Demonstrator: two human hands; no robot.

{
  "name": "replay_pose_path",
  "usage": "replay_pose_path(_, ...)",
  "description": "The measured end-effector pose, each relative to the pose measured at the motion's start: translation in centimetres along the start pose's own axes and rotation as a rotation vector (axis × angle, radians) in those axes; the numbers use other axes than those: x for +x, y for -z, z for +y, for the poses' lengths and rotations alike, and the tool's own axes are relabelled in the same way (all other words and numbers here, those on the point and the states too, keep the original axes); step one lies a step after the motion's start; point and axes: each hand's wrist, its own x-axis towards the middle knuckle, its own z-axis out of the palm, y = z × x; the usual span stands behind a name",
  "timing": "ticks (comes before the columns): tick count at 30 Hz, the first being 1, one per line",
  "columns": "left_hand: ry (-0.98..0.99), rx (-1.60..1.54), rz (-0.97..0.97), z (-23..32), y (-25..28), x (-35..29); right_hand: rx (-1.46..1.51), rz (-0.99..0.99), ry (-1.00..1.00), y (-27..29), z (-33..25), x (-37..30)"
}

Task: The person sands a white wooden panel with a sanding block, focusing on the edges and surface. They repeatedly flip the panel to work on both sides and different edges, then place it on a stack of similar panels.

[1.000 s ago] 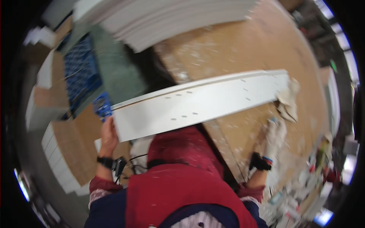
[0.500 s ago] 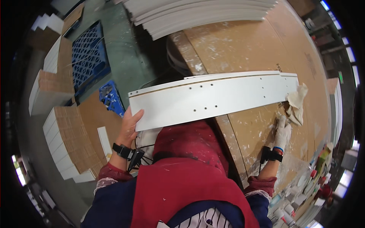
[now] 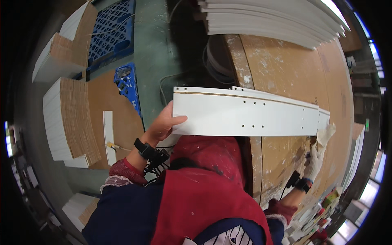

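A long white panel [image 3: 216, 116] with small dark holes and a narrow groove along its far side lies level across the front of me. My left hand [image 3: 165, 122] is bare and grips its left end, thumb on top, fingers underneath. At the panel's right end, my right hand [image 3: 314, 161], in a white knit glove, is closed on a pale cloth [image 3: 325, 136]. The cloth touches or lies right beside the panel's end; I cannot tell which. The panel's right part is over the brown worktable [image 3: 281, 69], and its left part juts out past the table's edge.
Several white panels are stacked [image 3: 273, 20] on the table's far side. Bottles and small containers [image 3: 314, 220] crowd the near right. To the left stand panel stacks [image 3: 73, 118], a blue pallet [image 3: 112, 32], a broken blue plastic piece [image 3: 127, 87], and a brush [image 3: 116, 146] by a white strip [image 3: 108, 136].
My view has turned, shifting the table and stacks rightward in the picture. The panel now looks level instead of rising to the right. Both hands keep their holds on panel and cloth.
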Motion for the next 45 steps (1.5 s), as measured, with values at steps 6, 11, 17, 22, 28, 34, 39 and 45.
replay_pose_path(6, 0.034, -0.036, -0.107, -0.5, 0.3, 0.4, 0.433, -0.529, 0.352, -11.3, -13.0, -10.5)
replay_pose_path(11, 0.018, -0.019, -0.124, -0.9, 0.6, 0.6, 0.186, -0.999, 0.931, -22.9, -20.8, -16.2)
replay_pose_path(17, -0.032, -0.030, -0.142, -1.1, 0.5, 0.8, -0.205, -0.926, 1.293, -29.0, -24.3, -19.4)
replay_pose_path(22, -0.011, -0.135, -0.187, -1.6, 0.9, 0.7, -0.381, -0.926, 1.471, -30.4, -24.2, -20.3)
replay_pose_path(28, -0.075, -0.078, -0.169, -1.6, 0.8, 0.8, -0.340, -0.936, 1.420, -29.7, -24.8, -19.9)
replay_pose_path(34, -0.146, -0.097, -0.167, -2.0, 0.7, 1.1, -0.343, -0.928, 1.504, -29.8, -24.5, -20.2)
replay_pose_path(39, -0.043, -0.126, -0.166, -1.7, 0.8, 0.8, -0.537, -0.861, 1.526, -30.1, -24.5, -20.5)
replay_pose_path(45, -0.153, 0.041, 0.062, -1.9, 3.2, -0.2, 0.006, -0.902, 0.962, -24.3, -24.0, -16.6)
